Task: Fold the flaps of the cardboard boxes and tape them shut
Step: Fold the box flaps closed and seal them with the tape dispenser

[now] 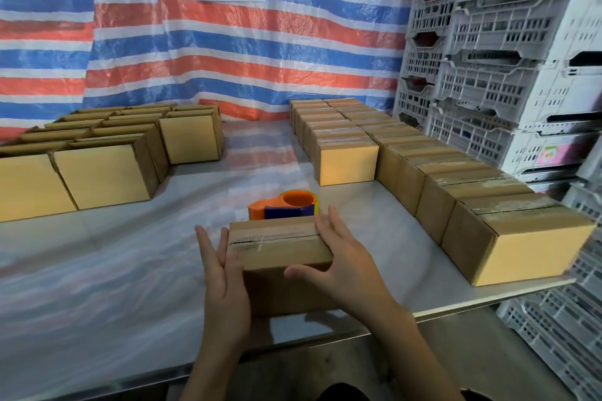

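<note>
My left hand (224,277) lies flat, fingers straight, against the 9 o'clock end of the small brown cardboard box (280,251). My right hand (345,257) is spread open too, with its fingers along the 3 o'clock edge and its thumb across the near face. Neither hand curls round anything. I judge they are squeezing the box between them to smooth the tape ends down or to lift it away.

The box sits at the near middle of the grey table top (97,286). Its flaps are down and a clear tape strip (273,237) runs along the top seam, so whatever is inside is hidden.

Just behind it at 12 o'clock the orange and blue tape dispenser (290,203) is parked within easy reach.

Out at 2 o'clock stand rows of taped brown cardboard boxes (488,202), which I take to be the finished stock. At 10 o'clock is a block of plain brown cardboard boxes (104,172) with no tape that I can see, likely waiting their turn.

At 3 o'clock are stacked grey plastic crates (505,42), and I cannot make out what they hold
</note>
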